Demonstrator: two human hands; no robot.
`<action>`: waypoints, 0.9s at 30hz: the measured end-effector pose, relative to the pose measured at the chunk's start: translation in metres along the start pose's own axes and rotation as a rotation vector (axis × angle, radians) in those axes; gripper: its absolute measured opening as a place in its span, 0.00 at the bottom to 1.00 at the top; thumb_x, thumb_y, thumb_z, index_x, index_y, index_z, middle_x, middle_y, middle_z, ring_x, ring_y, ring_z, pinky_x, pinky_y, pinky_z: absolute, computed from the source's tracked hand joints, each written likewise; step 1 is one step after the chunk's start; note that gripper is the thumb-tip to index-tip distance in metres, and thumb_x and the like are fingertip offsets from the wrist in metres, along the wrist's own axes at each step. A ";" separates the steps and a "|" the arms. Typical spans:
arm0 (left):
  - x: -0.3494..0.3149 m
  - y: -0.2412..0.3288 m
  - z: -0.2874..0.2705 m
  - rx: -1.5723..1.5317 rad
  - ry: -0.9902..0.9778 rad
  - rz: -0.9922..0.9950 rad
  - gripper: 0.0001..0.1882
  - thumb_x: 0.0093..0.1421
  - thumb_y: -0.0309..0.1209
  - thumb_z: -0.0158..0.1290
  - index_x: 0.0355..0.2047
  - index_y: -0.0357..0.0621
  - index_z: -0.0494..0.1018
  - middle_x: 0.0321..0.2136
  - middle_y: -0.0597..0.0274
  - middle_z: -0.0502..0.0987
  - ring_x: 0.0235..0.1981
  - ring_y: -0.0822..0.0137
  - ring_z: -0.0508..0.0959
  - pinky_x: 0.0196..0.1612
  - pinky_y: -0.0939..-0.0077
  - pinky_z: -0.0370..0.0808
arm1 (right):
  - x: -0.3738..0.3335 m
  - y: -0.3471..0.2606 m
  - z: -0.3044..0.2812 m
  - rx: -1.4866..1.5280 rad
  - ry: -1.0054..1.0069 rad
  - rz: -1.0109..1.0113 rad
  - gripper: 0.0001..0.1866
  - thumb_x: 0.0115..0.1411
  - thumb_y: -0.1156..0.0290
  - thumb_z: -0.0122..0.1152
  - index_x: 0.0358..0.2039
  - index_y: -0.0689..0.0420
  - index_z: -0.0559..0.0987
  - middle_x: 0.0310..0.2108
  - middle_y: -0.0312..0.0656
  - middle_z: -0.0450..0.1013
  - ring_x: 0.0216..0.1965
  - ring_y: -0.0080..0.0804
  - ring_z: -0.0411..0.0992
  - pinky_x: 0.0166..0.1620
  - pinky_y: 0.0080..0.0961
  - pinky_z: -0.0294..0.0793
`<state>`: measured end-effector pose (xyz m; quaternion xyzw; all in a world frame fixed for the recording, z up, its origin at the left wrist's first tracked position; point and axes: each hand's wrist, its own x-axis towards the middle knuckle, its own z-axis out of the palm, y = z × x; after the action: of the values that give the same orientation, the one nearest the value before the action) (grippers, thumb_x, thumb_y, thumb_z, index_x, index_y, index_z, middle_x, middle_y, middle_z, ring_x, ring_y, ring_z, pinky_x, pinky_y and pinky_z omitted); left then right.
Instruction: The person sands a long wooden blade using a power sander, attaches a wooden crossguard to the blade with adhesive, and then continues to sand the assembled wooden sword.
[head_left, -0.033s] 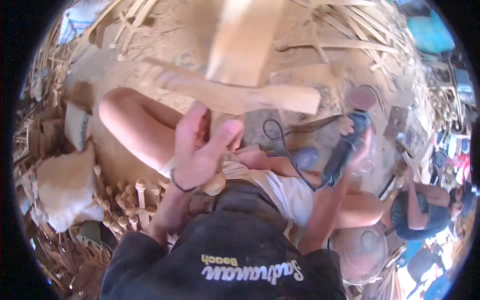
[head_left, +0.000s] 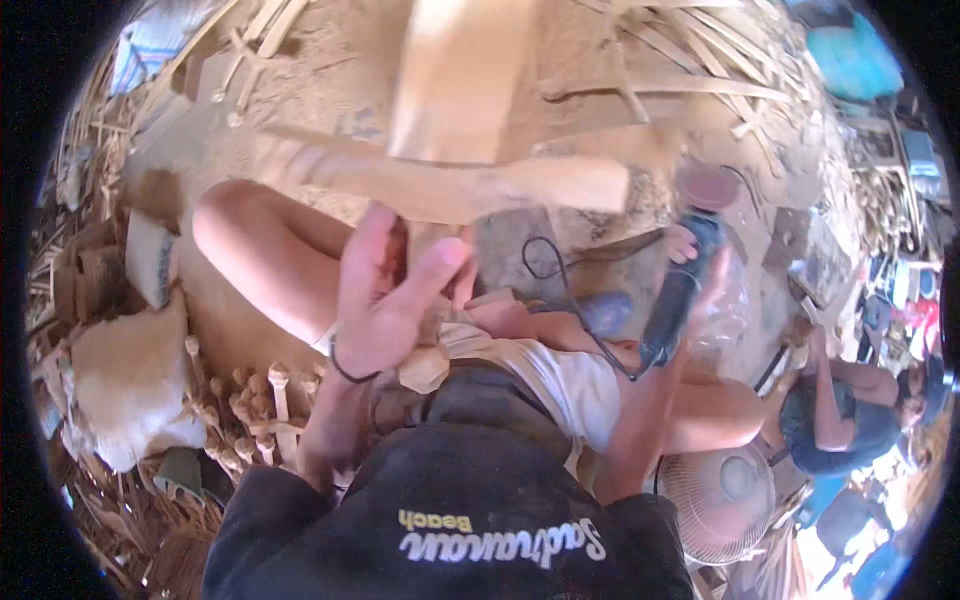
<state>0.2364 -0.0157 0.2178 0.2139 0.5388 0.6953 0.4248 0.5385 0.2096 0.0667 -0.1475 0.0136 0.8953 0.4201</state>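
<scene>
My right hand (head_left: 708,275) is wrapped around a dark angle grinder (head_left: 670,315), its round reddish disc (head_left: 707,187) at the far end. A black cable (head_left: 560,275) loops from the tool's near end. My left hand (head_left: 378,300) is raised above my lap, thumb and fingers apart, with nothing visible between them. Just beyond it lies a long pale carved wooden piece (head_left: 440,188), blurred. A broad wooden board (head_left: 460,90) meets this piece and runs away from me, also blurred. A small faceted wooden block (head_left: 424,369) is at my lap, beside my left wrist.
Wooden pieces with knobbed ends (head_left: 265,405) stand at my left, near a pale sack (head_left: 130,370). A round fan (head_left: 717,505) is close on my right, and another person (head_left: 838,415) sits beyond it. Long wooden strips (head_left: 690,90) lie on the dusty ground ahead.
The whole view has shifted a little, so most things appear slightly farther left. My left hand stays apart from the wood, and my right hand keeps its hold on the grinder.
</scene>
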 end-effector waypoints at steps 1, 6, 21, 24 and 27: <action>0.000 0.007 0.005 -0.024 0.018 0.036 0.18 0.74 0.23 0.57 0.60 0.32 0.69 0.40 0.57 0.78 0.28 0.73 0.75 0.29 0.78 0.73 | 0.010 0.008 -0.014 0.248 -0.041 0.059 0.34 0.69 0.60 0.71 0.60 0.68 0.62 0.44 0.41 0.65 0.39 0.30 0.71 0.43 0.31 0.76; 0.017 0.020 -0.007 0.038 0.029 0.143 0.21 0.76 0.29 0.56 0.64 0.35 0.67 0.46 0.51 0.80 0.19 0.75 0.70 0.19 0.81 0.62 | 0.068 0.046 -0.067 0.776 -0.241 0.322 0.45 0.68 0.54 0.75 0.64 0.75 0.59 0.38 0.40 0.64 0.36 0.26 0.73 0.41 0.24 0.76; 0.009 0.030 -0.011 -0.095 0.016 0.069 0.25 0.69 0.18 0.62 0.64 0.36 0.67 0.45 0.56 0.80 0.25 0.78 0.74 0.24 0.82 0.70 | -0.007 0.050 -0.098 -2.218 0.690 -0.388 0.24 0.55 0.54 0.82 0.38 0.63 0.87 0.30 0.47 0.84 0.32 0.46 0.83 0.44 0.47 0.81; 0.013 0.032 -0.013 -0.077 -0.001 0.133 0.22 0.70 0.20 0.61 0.61 0.35 0.68 0.40 0.56 0.80 0.23 0.75 0.73 0.22 0.80 0.69 | 0.007 0.057 -0.070 -2.392 0.744 -0.368 0.25 0.53 0.51 0.83 0.37 0.62 0.88 0.32 0.50 0.85 0.34 0.51 0.83 0.47 0.50 0.81; 0.015 0.031 -0.015 -0.059 -0.020 0.178 0.22 0.69 0.20 0.62 0.61 0.35 0.69 0.42 0.56 0.80 0.23 0.76 0.74 0.23 0.80 0.69 | 0.012 0.056 -0.062 -2.524 0.812 -0.320 0.27 0.57 0.48 0.78 0.42 0.61 0.87 0.38 0.52 0.84 0.40 0.54 0.83 0.49 0.51 0.80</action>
<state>0.2054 -0.0137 0.2396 0.2554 0.4926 0.7436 0.3730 0.5048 0.1729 -0.0017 -0.6868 -0.7126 0.1287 0.0627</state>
